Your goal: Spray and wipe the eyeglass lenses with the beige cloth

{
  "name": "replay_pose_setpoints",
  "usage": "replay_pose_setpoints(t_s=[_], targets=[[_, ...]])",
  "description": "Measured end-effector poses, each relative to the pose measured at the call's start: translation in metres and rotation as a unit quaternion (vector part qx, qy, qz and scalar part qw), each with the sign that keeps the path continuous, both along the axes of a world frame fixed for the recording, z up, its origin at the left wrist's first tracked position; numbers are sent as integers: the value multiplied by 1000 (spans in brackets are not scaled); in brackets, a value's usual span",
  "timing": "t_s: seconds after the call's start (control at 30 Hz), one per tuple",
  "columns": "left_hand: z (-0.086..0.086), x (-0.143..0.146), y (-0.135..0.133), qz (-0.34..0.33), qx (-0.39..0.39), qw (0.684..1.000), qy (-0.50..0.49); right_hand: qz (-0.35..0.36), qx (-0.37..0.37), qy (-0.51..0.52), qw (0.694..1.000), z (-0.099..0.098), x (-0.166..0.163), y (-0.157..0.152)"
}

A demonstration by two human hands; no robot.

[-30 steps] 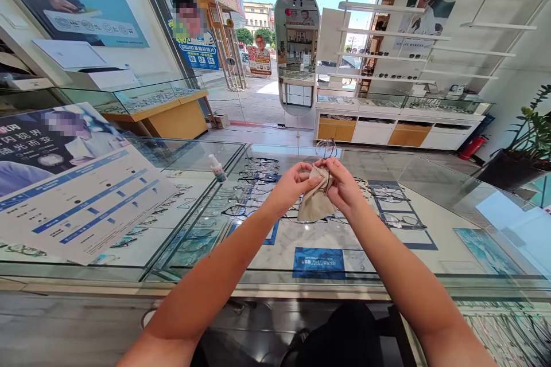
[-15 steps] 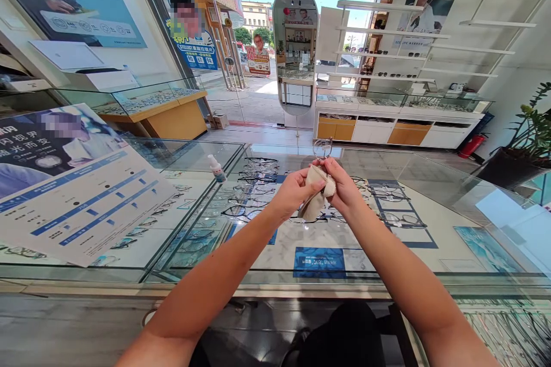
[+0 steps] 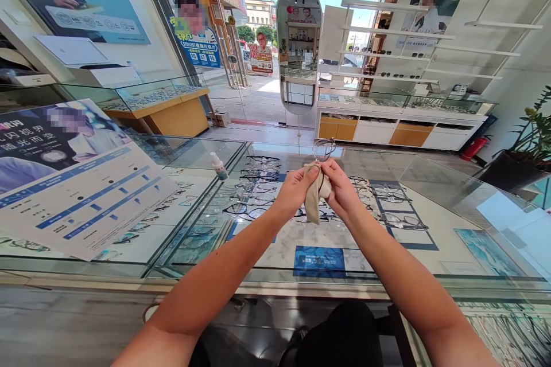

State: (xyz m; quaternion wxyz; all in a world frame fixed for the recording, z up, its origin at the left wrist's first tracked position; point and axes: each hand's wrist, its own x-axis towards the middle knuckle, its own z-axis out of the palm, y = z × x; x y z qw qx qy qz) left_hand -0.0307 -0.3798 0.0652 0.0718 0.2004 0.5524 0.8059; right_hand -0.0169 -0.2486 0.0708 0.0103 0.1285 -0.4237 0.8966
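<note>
Both hands meet above the glass display counter. My left hand [image 3: 297, 188] is closed, pinching a beige cleaning cloth [image 3: 316, 198] whose end hangs down between the hands. My right hand [image 3: 342, 186] is closed on a pair of thin-rimmed eyeglasses [image 3: 321, 150]; one round lens rim sticks up beyond the fingertips. Part of the frame is hidden behind the fingers and the cloth. Below them, under the glass, several eyeglass frames [image 3: 262, 172] lie in rows.
A small white spray bottle [image 3: 218, 166] stands on the counter to the left. A large printed card [image 3: 99, 195] leans at the far left. A blue card [image 3: 319, 261] shows nearer me. Beyond the counter are an oval mirror [image 3: 298, 49] and a potted plant [image 3: 523, 143].
The cloth has shifted and now hangs straighter beneath my left fingers. The eyeglasses have turned slightly in my hands. The whole view has moved a little.
</note>
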Motion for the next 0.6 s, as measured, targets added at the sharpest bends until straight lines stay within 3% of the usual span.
replay_pose_setpoints(t_s=[0.33,0.4,0.6], targets=[[4,-10,-18,-157,-42,986,-33,28,-52,-44,997,-4,-13,12],[3,-8,-17,-141,-51,989,-7,28,-62,-51,996,-4,-12,12],[-5,-4,-4,-7,-42,999,28,46,-81,-60,994,-9,-9,0]])
